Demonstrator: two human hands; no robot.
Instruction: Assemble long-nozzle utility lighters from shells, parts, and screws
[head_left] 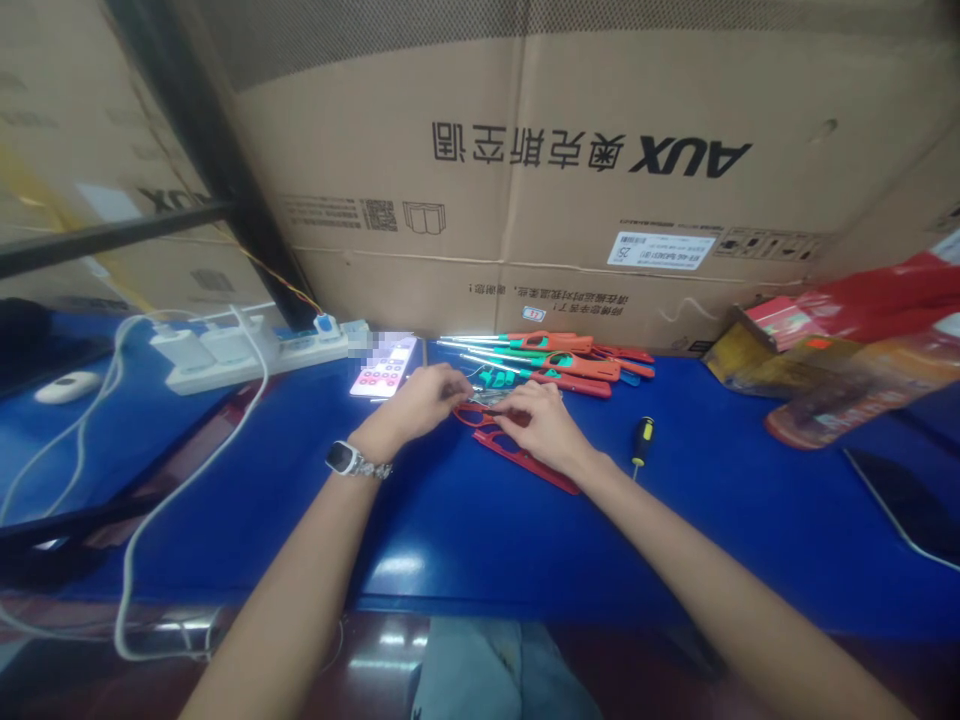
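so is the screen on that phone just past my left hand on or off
On: the phone beyond your left hand has a brightly lit screen showing rows of round icons.

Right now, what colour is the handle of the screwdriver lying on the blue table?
The screwdriver handle is black and yellow, seen best in the head view.

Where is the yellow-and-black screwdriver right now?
In the head view, the screwdriver lies right of centre on the blue table, to the right of the person's right hand, its shaft pointing toward the right forearm.
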